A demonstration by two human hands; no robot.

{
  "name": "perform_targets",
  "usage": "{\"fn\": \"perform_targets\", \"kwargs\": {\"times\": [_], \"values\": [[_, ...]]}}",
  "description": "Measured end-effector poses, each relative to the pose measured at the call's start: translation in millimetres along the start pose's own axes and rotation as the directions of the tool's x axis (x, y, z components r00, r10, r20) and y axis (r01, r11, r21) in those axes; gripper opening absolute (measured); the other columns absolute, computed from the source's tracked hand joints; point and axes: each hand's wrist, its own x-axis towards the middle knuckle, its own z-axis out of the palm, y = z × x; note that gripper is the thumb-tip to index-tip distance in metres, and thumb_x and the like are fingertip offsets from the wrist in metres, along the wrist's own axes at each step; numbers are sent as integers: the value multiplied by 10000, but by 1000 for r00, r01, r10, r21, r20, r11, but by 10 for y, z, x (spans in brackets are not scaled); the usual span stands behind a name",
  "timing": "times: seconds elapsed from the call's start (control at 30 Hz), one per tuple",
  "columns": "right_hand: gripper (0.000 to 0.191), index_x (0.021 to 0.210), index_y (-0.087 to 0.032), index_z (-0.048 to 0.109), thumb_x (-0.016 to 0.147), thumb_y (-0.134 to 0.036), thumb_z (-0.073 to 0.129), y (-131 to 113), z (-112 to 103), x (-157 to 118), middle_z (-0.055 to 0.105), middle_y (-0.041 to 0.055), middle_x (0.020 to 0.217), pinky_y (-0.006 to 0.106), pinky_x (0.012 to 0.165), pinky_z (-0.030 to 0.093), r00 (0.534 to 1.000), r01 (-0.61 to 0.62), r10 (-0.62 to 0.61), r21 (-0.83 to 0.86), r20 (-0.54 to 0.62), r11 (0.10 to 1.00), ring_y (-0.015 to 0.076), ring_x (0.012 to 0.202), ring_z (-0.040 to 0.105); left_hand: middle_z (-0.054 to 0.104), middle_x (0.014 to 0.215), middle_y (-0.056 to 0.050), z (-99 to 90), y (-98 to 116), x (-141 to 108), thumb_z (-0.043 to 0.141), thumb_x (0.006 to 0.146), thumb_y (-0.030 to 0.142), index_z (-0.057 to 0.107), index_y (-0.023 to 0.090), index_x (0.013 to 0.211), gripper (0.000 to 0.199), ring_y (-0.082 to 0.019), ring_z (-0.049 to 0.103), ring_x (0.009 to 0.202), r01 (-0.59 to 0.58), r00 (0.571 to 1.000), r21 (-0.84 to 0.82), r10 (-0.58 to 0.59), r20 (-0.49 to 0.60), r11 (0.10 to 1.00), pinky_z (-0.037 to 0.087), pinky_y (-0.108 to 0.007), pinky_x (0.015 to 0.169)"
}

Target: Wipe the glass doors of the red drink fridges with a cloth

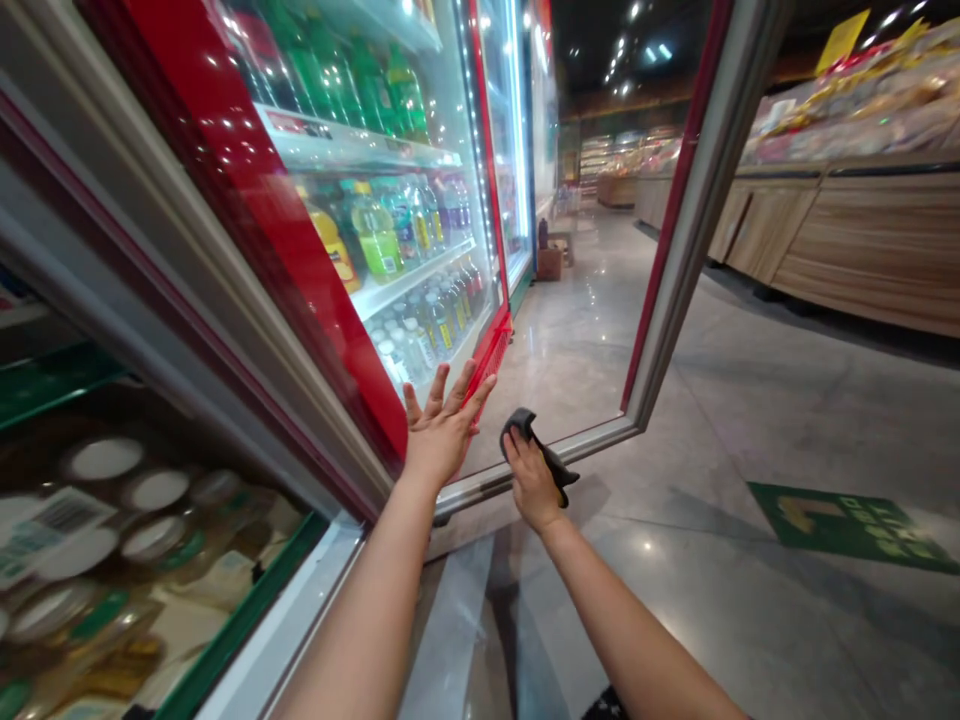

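Observation:
A glass door [634,422] with a metal frame and red inner border stands swung open in front of me. My left hand [439,435] is spread, palm toward the glass near the door's hinge side; whether it touches the pane I cannot tell. Lower down, my right hand [534,485] presses a dark grey cloth [553,462] to the glass just above the bottom rail. Part of the cloth hangs out past the hand on the right. Through the pane shows a red-framed drinks cooler, with a green-yellow bottle [376,235] among several others on its shelves.
At lower left, several white-lidded jars [105,458] sit behind a green-edged shelf. A wood-panelled counter [870,240] piled with packaged goods runs along the right. On the grey floor lies a green sign [847,525]. A brown box [549,264] stands farther down the aisle.

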Motion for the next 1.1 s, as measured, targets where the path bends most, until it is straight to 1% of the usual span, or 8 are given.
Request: {"fn": "perform_targets", "kwargs": {"times": [0.1,0.23,0.33,0.43,0.6,0.83,0.97,1.1], "values": [[924,1617,-282,157,781,50,369,85,69,-216,334,87,1635,562,1206,315,995,-97,97,10,-1,995,274,1522,273,169,1656,48,33,-8,-2,631,896,188,179,477,1548,843,-259,-3,1557,-4,1000,2,4,-22,1000,-227,-600,1165],[887,1624,-178,33,816,19,342,-18,207,-180,70,145,1694,545,1201,324,929,-336,343,77,-141,939,278,1550,176,159,1657,63,74,-17,-3,622,879,137,148,488,1546,890,-272,4,1555,-4,999,1,4,-42,1000,-194,-622,1178],[875,1620,-167,134,807,40,383,-296,364,-178,211,155,1670,534,1194,346,996,-93,93,67,0,993,277,1546,193,164,1657,57,74,-16,1,617,870,118,158,473,1553,896,-268,-17,1552,-5,999,4,6,-37,1000,-210,-611,1172],[860,1549,-322,372,784,65,442,-417,411,-274,495,34,1542,492,1197,359,985,110,-123,107,124,988,228,1504,316,144,1663,49,66,-11,5,639,855,112,167,452,1564,917,-261,-53,1548,-7,999,19,8,-36,1000,-231,-599,1161],[895,1605,-209,235,770,57,423,-298,393,-352,309,144,1638,555,1183,351,970,-243,243,-27,-10,970,303,1506,305,147,1663,58,80,-12,1,646,869,139,145,458,1569,918,-252,-50,1551,-10,999,32,11,-42,999,-230,-596,1162],[732,1479,-367,476,859,22,452,-330,552,-492,595,-6,1444,460,1200,364,988,102,-110,76,112,992,184,1485,350,139,1662,65,76,-26,5,616,874,115,151,476,1559,903,-266,-17,1554,-9,999,13,10,-36,1000,-225,-602,1168],[800,1570,-245,340,823,41,358,151,260,-408,445,85,1572,500,1220,310,984,-176,176,32,-31,984,210,1511,302,161,1656,49,56,-25,15,640,880,161,182,468,1557,873,-265,-23,1553,-5,1000,-1,5,-29,1000,-247,-592,1154],[811,1610,-183,203,828,-24,346,640,61,-114,265,113,1658,461,1244,255,775,-508,529,158,-346,847,202,1530,249,148,1656,59,58,-32,23,640,880,183,191,477,1548,857,-269,-38,1550,-11,999,-22,10,-50,1000,-245,-593,1155]]}}
